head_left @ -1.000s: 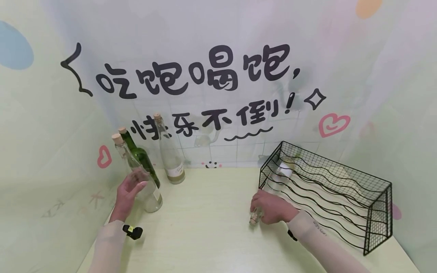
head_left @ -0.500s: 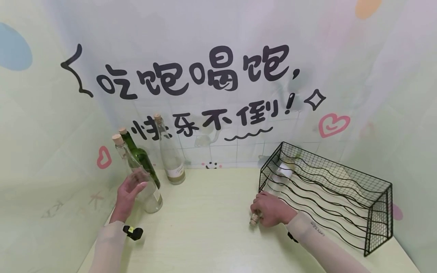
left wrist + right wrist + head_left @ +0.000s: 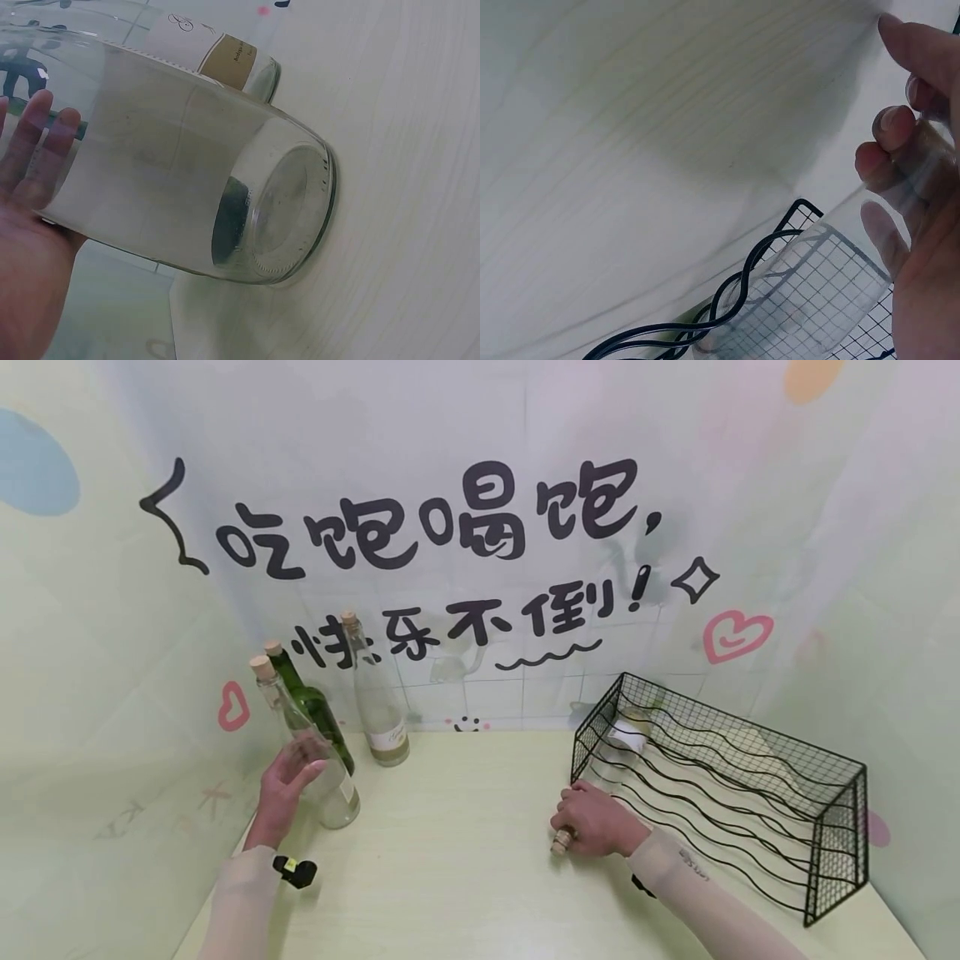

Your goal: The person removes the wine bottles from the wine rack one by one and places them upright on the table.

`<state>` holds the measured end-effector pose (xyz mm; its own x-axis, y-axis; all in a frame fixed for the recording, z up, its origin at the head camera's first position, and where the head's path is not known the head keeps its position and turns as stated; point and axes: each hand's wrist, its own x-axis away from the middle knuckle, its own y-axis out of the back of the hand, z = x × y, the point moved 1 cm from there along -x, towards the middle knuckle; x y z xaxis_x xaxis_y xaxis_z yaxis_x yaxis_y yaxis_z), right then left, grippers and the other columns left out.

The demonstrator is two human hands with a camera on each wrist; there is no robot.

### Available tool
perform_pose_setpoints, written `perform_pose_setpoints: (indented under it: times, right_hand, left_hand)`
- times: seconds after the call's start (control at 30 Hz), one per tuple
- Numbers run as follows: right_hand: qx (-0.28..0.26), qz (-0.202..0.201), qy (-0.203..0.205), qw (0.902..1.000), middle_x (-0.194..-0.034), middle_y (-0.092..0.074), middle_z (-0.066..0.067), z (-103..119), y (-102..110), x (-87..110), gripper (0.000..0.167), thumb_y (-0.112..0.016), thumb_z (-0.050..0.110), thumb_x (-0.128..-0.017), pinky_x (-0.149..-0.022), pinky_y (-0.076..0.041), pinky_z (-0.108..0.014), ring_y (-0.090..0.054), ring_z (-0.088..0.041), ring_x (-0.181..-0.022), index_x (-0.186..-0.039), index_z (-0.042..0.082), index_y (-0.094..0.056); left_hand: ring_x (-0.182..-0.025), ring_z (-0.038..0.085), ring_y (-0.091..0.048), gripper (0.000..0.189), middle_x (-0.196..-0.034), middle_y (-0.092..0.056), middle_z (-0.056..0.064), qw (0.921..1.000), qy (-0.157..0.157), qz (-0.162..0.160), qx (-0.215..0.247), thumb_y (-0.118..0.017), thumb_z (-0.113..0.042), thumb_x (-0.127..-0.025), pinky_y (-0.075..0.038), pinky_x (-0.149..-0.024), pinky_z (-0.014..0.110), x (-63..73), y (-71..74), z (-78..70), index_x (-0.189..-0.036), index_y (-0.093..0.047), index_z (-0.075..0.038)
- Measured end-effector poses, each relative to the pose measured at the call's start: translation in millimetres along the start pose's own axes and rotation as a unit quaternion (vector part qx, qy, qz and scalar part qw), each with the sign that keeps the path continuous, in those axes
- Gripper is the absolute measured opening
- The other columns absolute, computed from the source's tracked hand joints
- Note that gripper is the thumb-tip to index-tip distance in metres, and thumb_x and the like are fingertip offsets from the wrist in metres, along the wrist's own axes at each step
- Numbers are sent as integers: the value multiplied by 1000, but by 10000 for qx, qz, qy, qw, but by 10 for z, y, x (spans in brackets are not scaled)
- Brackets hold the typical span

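My left hand (image 3: 279,793) holds an upright clear glass bottle (image 3: 341,808), fingers behind it and thumb in front. Its cork (image 3: 262,667) is at the top; the left wrist view shows the bottle's base (image 3: 289,210) down at the tabletop. On the right, my right hand (image 3: 597,820) grips the neck of a second clear glass bottle (image 3: 627,737), which lies in the black wire rack (image 3: 842,847). That bottle's corked end (image 3: 561,840) sticks out toward me below the fingers. In the right wrist view, curled fingers (image 3: 894,126) surround the neck.
Behind the left hand's bottle stands a green corked bottle (image 3: 309,697). To its right is another clear corked bottle (image 3: 387,737) with a white and tan label, close to the back wall. Wavy bars run along the rack. The pale tabletop (image 3: 450,860) spreads between my hands.
My right hand has turned slightly over the bottle's neck, leaving less of the neck showing. My left hand and its bottle keep their place.
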<state>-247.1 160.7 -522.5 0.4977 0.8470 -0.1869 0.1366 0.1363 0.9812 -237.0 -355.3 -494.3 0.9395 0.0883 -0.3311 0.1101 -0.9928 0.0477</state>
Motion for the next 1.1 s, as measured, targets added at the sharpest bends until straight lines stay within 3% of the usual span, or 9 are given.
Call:
perform_pose_setpoints:
  times: [0.43,0.77,0.97,1.1]
  right_hand:
    - [279,112,71,9995,-57,-44,13,99,29,-34,37,-77,11,-73,-75,-38,-31,-41,-8,-63,-60,27,-46]
    - [411,-487,330,9974,-57,-36,14,129,57,10,41,-73,4,-68,-75,-42,-30,-39,-8,-62,-60,26,-39]
    - [166,-922,522,9942,-61,-21,16,187,164,48,44,-66,-5,-65,-74,-41,-28,-28,-4,-62,-60,25,-34]
    - [-23,-1106,615,9920,-63,-20,16,238,261,42,42,-63,-7,-63,-72,-38,-25,-26,-4,-63,-60,24,-35]
  left_hand:
    - [-124,-9,-58,57,-127,-67,-20,10000,22,-32,38,-60,-2,-102,-48,-99,7,9,-16,-16,-155,-42,-7]
    - [-124,-8,-58,56,-125,-68,-19,10000,-2,-28,42,-60,-2,-102,-48,-98,7,14,-23,-22,-155,-42,-6]
    - [-121,-6,-60,55,-123,-68,-17,10000,10,-20,65,-61,-2,-101,-50,-97,9,19,-39,-29,-154,-44,-6]
    - [-120,-4,-62,54,-122,-69,-16,10000,-3,-32,73,-60,-1,-101,-50,-98,10,15,-41,-19,-153,-44,-4]
